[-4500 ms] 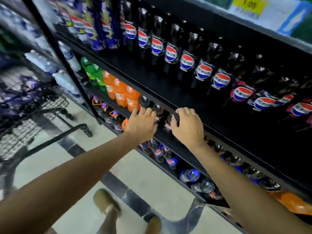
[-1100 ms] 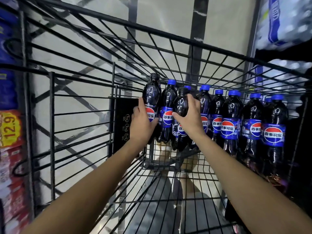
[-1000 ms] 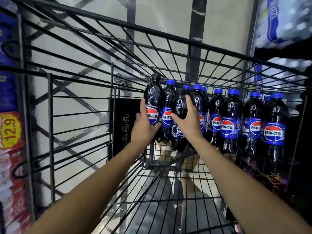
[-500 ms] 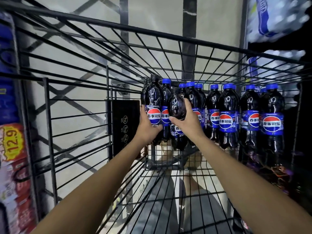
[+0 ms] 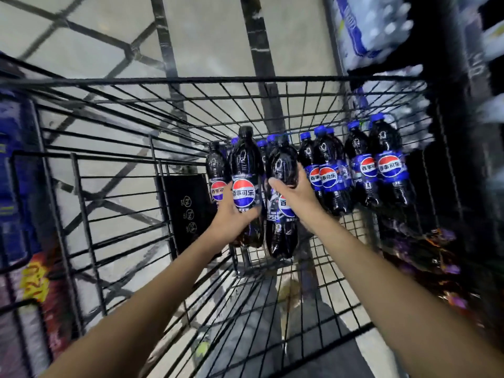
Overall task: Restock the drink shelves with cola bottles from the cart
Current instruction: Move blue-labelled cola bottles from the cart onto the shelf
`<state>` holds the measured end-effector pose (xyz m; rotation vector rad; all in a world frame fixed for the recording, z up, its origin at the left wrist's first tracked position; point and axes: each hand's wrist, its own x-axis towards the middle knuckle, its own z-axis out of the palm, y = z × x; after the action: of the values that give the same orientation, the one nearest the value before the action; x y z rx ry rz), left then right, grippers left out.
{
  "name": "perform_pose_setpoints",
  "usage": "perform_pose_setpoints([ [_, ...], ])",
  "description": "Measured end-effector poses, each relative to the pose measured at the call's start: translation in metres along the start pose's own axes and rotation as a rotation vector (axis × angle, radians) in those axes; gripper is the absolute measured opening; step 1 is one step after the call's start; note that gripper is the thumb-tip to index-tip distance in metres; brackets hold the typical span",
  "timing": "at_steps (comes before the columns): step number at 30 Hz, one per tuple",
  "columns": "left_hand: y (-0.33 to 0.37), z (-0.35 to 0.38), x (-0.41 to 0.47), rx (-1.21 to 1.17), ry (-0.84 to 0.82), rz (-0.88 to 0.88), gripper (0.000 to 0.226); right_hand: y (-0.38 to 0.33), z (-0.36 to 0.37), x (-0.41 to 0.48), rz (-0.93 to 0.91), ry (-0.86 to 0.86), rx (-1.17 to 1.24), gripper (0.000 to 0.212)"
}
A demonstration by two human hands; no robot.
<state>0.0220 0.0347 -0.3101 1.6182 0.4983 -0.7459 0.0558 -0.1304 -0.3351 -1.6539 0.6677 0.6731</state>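
I look down into a black wire cart (image 5: 109, 186). My left hand (image 5: 231, 216) grips a black-capped cola bottle (image 5: 245, 170) around its label, raised above the cart floor. My right hand (image 5: 297, 197) grips a second dark cola bottle (image 5: 281, 236) around its upper body, also lifted. Another black-capped bottle (image 5: 216, 170) stands just behind the left one. A row of several blue-capped cola bottles (image 5: 362, 170) stands along the cart's far right side.
The cart's far rim (image 5: 245, 80) crosses the view ahead. Packs of bottled water (image 5: 368, 28) sit on shelving at the upper right. Red and blue packaged goods with a yellow price tag (image 5: 35, 276) fill the left edge. Crumpled plastic wrap (image 5: 425, 257) lies in the cart's right corner.
From the shelf I turned to the cart and took one bottle in each hand. In the last half second both bottles have risen out of the row toward me.
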Motion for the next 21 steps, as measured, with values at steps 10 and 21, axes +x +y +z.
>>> perform_pose_setpoints([
  [10, 0.057, 0.052, -0.082, 0.332, -0.202, 0.227, 0.065, -0.008, -0.074, -0.127, -0.041, 0.182, 0.375, 0.077],
  [21, 0.049, 0.152, -0.247, 0.543, -0.455, 0.473, 0.053, 0.076, -0.141, -0.354, -0.174, 0.429, 0.752, 0.036],
])
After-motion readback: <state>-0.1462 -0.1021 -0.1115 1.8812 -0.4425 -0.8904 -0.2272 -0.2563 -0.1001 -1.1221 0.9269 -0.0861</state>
